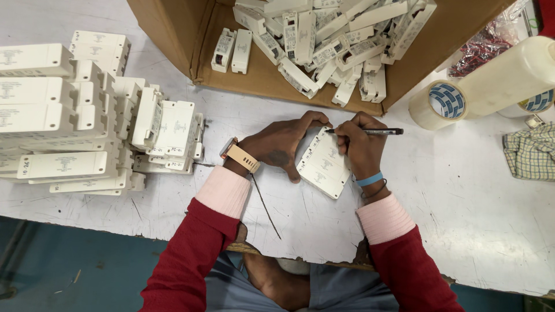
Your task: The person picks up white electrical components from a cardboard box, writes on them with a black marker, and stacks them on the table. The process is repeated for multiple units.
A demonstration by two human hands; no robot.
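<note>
left hand (281, 144): flat on the white table, fingers spread and curled round the upper left edge of the flat white rectangular plastic modules (324, 163), pinning them down; tan-strapped wristwatch (238, 154) on the wrist, pink cuff under a red sleeve.
right hand (359, 144): closed in a writing grip on a black marker pen (370, 132), tip pointing left and touching the top end of the modules; blue band (369, 179) on the wrist.
white modules: two side by side, lying tilted on the worn white painted table (474, 219), between the two hands, just below the open box; grey print on top faces, too small to tell.
box: brown cardboard carton (173, 34) lying open on its side at the top of the table, filled with a loose heap of small white plastic modules (324, 40), two of them lying apart near its left flap.
stacks: piled rows of long white plastic modules (52, 115) at the left of the table, well apart from the hands; dark handwritten marks on some end faces.
tape: large cream roll of packing tape (491, 81) with a blue-patterned core, lying at upper right, a second roll partly hidden behind it.
cloth: checked green and yellow rag (531, 151) at the right edge.
bag: clear bag of red parts (485, 43) beside the carton, upper right.
</note>
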